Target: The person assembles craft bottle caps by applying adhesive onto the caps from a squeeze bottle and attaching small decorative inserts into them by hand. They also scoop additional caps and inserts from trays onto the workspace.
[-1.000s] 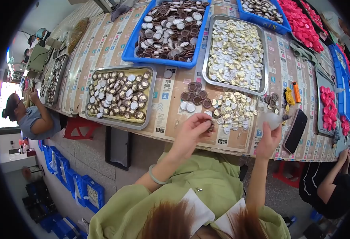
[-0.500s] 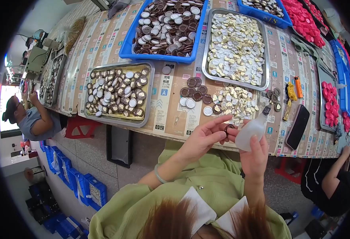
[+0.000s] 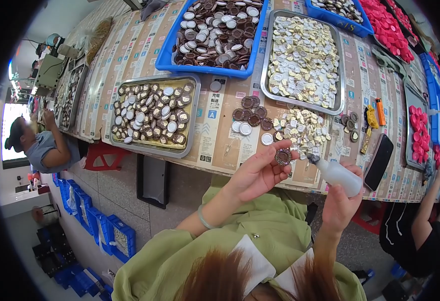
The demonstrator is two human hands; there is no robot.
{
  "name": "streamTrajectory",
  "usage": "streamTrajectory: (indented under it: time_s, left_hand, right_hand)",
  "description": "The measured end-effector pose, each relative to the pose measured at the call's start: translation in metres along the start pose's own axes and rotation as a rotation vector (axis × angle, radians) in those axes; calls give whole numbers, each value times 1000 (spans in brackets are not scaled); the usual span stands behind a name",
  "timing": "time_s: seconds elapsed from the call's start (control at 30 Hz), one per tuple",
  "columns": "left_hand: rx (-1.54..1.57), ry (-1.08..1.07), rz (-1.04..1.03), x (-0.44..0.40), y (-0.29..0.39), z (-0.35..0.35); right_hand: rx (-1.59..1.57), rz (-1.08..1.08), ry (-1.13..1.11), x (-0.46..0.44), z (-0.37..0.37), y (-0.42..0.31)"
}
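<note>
Our left hand (image 3: 258,175) pinches a brown scalloped disc (image 3: 283,157). Our right hand (image 3: 340,205), fingers curled, grips a squeeze bottle (image 3: 341,178), its dark nozzle (image 3: 313,158) near the disc.

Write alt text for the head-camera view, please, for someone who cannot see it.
A person's left hand holds a dark disc while the right hand points a cloudy bottle toward it; metal trays of small pieces stand on the table.
</note>
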State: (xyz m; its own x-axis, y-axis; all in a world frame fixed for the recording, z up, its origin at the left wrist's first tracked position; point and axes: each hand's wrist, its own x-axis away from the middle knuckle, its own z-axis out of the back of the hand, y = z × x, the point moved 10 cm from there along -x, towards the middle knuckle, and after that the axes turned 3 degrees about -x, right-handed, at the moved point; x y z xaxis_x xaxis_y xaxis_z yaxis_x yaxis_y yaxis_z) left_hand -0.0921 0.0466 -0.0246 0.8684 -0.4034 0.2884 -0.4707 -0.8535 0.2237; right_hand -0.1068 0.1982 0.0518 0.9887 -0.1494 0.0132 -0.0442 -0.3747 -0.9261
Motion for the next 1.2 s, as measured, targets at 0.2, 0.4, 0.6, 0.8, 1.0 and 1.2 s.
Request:
streamTrajectory:
  time_s: [0.2, 0.4, 0.6, 0.8, 1.0, 1.2]
  left_hand:
    - [-36, 21, 45, 1, -8, 4]
    - [-43, -5, 26, 0, -9, 3]
    - [-38, 6, 33, 0, -11, 3]
    - [-29, 28, 51, 0, -14, 3]
    - [-33, 36, 66, 1, -16, 5]
    - [-39, 59, 38, 2, -11, 4]
  right_hand:
    - [177, 169, -37, 6, -2, -14]
    - [256, 173, -14, 9, 1, -12]
    - [266, 155, -16, 9, 0, -9]
    - [266, 132, -35, 8, 0, -5]
    - [268, 139, -23, 8, 0, -5]
    - [358, 212, -51, 10, -2, -11]
